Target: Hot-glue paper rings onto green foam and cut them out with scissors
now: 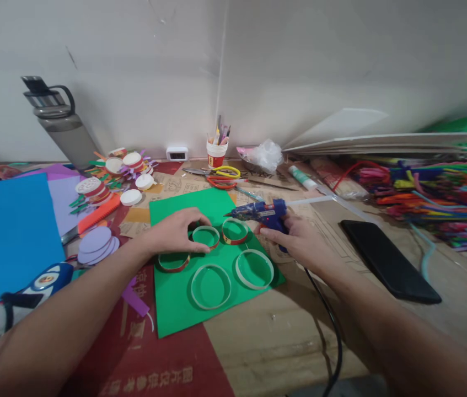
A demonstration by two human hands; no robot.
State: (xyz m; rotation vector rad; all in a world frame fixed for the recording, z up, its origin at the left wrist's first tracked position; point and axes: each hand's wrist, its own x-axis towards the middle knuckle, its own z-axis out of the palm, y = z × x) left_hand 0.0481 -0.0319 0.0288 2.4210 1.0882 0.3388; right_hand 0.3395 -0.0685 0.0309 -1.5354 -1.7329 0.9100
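1. Closest to me, bottom centre: the near corner of my green sheet [175,321], with the front ring [230,288] resting on it. The gun's black cord [338,336] hangs just right of it; I'd keep that slack so it can't drag anything.
2. A bit further up, the right-hand ring [273,271] and the left-hand ring [174,270] sit on the sheet too, well apart.
3. Dead centre, my left hand [181,227] is closed around the small ring [214,247], thumb along its near edge. Pro tip: go light, those thin walls probably squash easily.
4. Right of centre, my right hand [295,236] is wrapped round the blue glue gun [263,212], nozzle pointing left above the last ring [235,241]. Treat that tip as hot, so fingers clear, and a steady wrist should help.
5. Far back, upper middle: scissors [229,172], then the pen cup [216,157].
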